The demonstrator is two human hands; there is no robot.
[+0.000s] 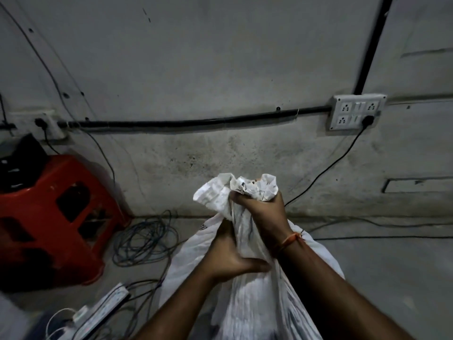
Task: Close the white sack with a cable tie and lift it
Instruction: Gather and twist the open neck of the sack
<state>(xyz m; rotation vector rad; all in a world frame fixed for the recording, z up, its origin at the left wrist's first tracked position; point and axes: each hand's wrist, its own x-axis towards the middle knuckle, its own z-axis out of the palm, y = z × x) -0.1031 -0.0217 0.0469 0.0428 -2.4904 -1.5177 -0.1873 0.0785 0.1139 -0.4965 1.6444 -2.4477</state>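
The white sack [255, 298], creased, has its mouth bunched; right grip [264, 212] and left grip [229, 256] clamp its twisted neck.

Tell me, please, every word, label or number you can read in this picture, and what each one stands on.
None can be read.
White sack: faint dark print near its gathered mouth, too blurred to read.
Wall socket panel: no legible marking.
Power strip: too blurred to tell.

Dim, flat light w/ soft motion blur, wide-angle bending at edges, corners maybe darker.
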